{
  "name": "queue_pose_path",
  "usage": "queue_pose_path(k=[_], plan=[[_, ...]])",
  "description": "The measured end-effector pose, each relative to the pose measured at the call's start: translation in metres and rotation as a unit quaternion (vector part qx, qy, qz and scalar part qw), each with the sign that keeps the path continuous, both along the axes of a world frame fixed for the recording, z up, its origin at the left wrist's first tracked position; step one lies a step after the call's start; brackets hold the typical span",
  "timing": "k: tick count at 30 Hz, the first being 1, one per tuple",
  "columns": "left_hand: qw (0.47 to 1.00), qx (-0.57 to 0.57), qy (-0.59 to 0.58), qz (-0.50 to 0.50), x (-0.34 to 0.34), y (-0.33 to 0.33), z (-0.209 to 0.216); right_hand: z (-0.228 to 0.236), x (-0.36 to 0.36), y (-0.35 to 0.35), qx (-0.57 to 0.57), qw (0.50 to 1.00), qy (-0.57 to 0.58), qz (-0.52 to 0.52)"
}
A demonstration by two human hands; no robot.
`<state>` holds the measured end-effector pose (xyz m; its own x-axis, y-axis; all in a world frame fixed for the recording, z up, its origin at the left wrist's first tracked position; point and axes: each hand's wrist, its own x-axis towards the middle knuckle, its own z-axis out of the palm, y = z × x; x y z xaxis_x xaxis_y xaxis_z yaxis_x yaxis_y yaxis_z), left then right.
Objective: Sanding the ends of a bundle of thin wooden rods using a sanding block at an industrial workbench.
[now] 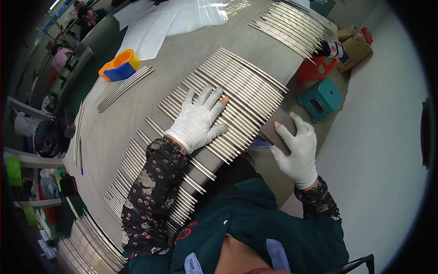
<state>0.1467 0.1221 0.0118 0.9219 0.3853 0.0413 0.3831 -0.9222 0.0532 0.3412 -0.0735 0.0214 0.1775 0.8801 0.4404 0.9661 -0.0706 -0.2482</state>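
Observation:
Many thin shiny metal rods (246,86) lie side by side in a row across the grey table (169,59). My left hand (196,121), in a white glove with a bare fingertip showing, rests flat on the rods with its fingers spread. At the rods' right ends, my right hand (299,153), gloved the same way, grips a flat brown-grey piece (279,132) between thumb and fingers. Its exact kind cannot be made out. More rods (132,166) lie in a row beside and beyond my left forearm, with a gap between the groups.
Another bundle of rods (292,27) lies at the far right. A few loose rods (125,89) are beside an orange and blue tape dispenser (121,66). Paper sheets (148,34) and clear plastic (196,18) cover the far edge. A teal stool (321,100) and cardboard box (356,50) stand right.

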Motion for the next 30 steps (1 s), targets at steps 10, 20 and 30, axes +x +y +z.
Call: queue_pose_path(k=[10,20,30], plan=[[1.0,-0.015,-0.002,-0.001,0.001,0.002,0.0,-0.001,-0.016,0.055,-0.024,0.998,-0.042,0.034],[1.0,-0.002,-0.019,-0.005,-0.001,0.0,-0.001,-0.002,0.008,-0.019,-0.027,0.999,-0.007,-0.021],[1.0,-0.01,-0.011,-0.001,-0.008,-0.002,-0.001,0.0,-0.005,-0.006,-0.019,1.0,0.003,0.019]])
